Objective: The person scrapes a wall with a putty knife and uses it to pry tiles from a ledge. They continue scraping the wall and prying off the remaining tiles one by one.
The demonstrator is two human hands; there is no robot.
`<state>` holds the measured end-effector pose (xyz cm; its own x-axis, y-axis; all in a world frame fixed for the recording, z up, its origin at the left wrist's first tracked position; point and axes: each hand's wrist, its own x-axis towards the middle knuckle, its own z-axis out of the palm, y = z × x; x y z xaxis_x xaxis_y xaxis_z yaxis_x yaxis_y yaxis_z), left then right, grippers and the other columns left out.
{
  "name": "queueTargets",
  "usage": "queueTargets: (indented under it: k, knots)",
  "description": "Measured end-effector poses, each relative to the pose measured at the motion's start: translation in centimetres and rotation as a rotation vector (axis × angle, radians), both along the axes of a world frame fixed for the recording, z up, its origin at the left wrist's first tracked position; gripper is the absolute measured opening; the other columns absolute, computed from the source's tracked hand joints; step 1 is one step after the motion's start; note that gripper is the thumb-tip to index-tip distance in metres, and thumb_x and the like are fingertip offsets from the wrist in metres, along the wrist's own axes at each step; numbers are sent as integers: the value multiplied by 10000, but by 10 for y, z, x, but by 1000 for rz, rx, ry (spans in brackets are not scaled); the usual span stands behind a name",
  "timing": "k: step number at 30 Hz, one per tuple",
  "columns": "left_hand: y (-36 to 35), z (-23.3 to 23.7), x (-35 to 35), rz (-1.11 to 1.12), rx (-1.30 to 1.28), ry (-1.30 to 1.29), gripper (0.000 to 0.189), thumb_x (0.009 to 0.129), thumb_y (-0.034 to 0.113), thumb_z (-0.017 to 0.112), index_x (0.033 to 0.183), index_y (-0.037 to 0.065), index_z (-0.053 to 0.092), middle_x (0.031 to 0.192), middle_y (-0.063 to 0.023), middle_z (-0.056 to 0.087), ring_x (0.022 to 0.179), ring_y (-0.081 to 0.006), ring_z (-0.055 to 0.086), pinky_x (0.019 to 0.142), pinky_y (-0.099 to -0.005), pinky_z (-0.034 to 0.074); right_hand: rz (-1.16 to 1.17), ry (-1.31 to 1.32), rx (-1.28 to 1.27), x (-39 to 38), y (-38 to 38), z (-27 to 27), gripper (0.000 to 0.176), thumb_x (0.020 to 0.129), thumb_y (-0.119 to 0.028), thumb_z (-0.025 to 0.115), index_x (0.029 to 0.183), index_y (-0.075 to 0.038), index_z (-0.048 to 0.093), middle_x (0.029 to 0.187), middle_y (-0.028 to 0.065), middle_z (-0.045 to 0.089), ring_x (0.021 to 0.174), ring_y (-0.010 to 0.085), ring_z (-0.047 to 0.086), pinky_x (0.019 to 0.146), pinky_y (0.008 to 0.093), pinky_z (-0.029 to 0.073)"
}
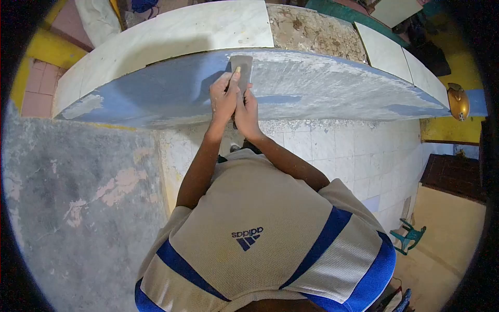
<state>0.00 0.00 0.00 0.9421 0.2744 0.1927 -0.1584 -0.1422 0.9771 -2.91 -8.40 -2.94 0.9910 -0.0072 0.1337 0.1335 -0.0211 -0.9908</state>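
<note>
A flat grey rectangular block, like a sanding block [244, 64], is held upright against the front face of a counter. My left hand [224, 99] grips it from the left, with the thumb laid along its face. Wrapped round its lower right side is my right hand [247, 112], close against the left one. Pale dust coats the fingers of both hands. The counter face [176, 88] around the block is blue paint, partly scraped or sanded to whitish grey, mostly on the right.
White tiles [218, 28] cap the counter, with a bare rough patch [317, 32] between them. A gold rounded object [458, 102] is at the right end. White floor tiles [332, 143] lie below, and a green plastic chair [408, 235] stands at lower right.
</note>
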Motion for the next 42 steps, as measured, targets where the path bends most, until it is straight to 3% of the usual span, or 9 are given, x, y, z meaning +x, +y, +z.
queueTargets:
  k: [14,18,20,23,24,27,28,31,42]
  knots:
    - [-3,-7,4,56,2,-114,318,1014,211,610,798,-23,613,650,-16,529,629,-80,469,569,-276,408,-62,-210,-59,9,-2,4,275,1021,-204,546,1151,32,604,898,285,658,827,437,687,695,444,526]
    - [9,76,-3,257,-129,-245,352,1039,228,565,785,-8,619,681,-18,581,649,-81,504,581,-274,422,155,-366,-208,27,4,83,269,989,-143,579,1191,34,594,983,291,659,935,455,676,790,456,535]
    - [41,86,-4,308,-3,-253,421,1074,269,497,785,-16,612,728,-36,626,683,-95,553,625,-274,459,211,-433,-128,29,23,100,275,975,-117,589,1204,36,589,1023,297,654,1001,459,663,837,459,530]
    - [46,46,-9,288,35,-246,309,1025,188,588,768,20,618,664,-15,600,626,-69,493,556,-274,414,173,-491,-60,23,26,85,283,968,-100,595,1212,43,587,1040,307,637,1043,451,648,864,459,518]
    - [32,43,-10,255,-126,-280,310,1020,173,597,758,8,610,663,-24,609,618,-67,496,552,-275,420,168,-437,-90,21,20,66,270,984,-101,577,1211,44,583,955,246,648,920,374,656,786,403,515]
    - [31,33,-12,70,211,-145,271,1013,138,597,782,-2,622,676,-19,632,623,-62,531,564,-263,443,182,-130,-172,9,4,23,239,1021,-130,545,1191,33,584,841,120,644,756,171,618,686,314,495]
    - [28,26,-8,-2,75,-103,229,1009,129,601,828,-5,648,715,-32,685,649,-63,585,594,-254,480,123,-49,-56,5,4,21,270,1021,-215,557,1167,-1,631,820,218,652,689,346,644,647,423,496]
    - [13,12,-2,-80,-179,-25,231,1018,147,590,870,-13,664,744,-61,719,678,-71,626,613,-252,502,24,3,-67,2,6,8,259,1030,-219,539,1111,4,641,731,211,618,623,327,619,605,407,485]
    - [18,17,-5,-133,-37,20,278,1026,192,581,862,-18,660,770,-110,743,672,-121,688,594,-273,531,-16,91,-46,-8,10,-3,257,1038,-219,527,1009,22,611,710,146,608,634,191,608,613,355,477]
